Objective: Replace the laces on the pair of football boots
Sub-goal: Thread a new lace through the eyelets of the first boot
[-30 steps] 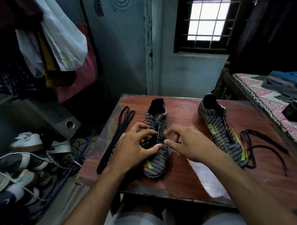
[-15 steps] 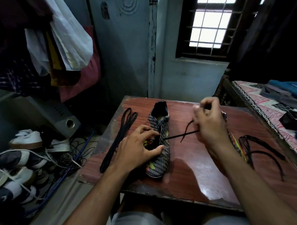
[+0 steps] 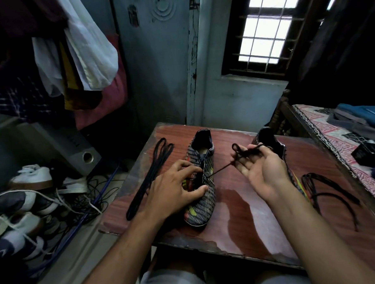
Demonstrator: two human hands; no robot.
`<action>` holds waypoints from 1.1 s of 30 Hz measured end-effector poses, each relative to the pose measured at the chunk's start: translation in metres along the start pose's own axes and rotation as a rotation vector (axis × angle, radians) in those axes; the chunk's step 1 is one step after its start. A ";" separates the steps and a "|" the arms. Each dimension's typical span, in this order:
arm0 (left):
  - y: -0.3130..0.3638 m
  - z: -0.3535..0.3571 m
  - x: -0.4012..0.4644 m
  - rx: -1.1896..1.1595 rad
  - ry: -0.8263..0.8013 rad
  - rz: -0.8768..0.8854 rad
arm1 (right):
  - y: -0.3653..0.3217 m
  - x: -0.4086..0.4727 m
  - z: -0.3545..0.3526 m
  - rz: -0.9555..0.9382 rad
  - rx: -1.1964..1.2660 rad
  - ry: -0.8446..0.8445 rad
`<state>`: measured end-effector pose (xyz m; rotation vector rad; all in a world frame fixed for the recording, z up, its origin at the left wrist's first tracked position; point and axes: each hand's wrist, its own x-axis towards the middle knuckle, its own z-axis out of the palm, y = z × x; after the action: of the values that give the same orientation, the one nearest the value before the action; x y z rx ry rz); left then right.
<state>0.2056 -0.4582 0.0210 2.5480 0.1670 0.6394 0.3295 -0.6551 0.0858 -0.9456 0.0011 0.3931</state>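
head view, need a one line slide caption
Left hand steadies a boot while the right hand pulls its black lace out.

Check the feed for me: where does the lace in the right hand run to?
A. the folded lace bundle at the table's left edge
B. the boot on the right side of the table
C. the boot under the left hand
C: the dark lace stretches from the right hand to the eyelets of the boot that the left hand holds down.
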 end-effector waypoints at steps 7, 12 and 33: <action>0.001 -0.003 0.001 0.001 -0.037 -0.029 | -0.021 0.013 0.001 -0.277 0.008 0.163; -0.003 -0.006 0.002 -0.017 -0.032 -0.026 | 0.008 0.002 -0.002 -0.587 -1.178 -0.240; -0.003 -0.013 0.007 -0.242 0.008 -0.135 | 0.060 0.011 -0.055 -0.704 -1.087 -0.136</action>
<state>0.2057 -0.4480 0.0323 2.2811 0.2470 0.5801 0.3297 -0.6640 0.0043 -1.8869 -0.7123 -0.2561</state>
